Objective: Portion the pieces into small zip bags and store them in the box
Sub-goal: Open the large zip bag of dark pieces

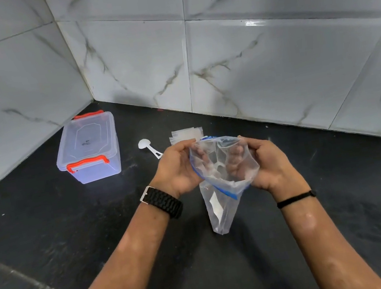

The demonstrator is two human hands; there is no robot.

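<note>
Head view, box [87,148]: lid latched, tabletop's back-left corner, awaiting bags.
Scoop [149,146], small bags [185,135]: staged beside it.
Left hand [179,169], right hand [268,165]: each pinching large zip bag [220,190] rim, spreading mouth for access.

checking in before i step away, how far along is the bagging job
Barely started. Nothing looks done: the small zip bags lie stacked flat on the counter beside the white scoop, and the clear box has its lid on with its red latches down. In hand: the left hand and right hand hold the large zip bag open at its mouth. Left: all portioning, sealing and boxing.
</note>
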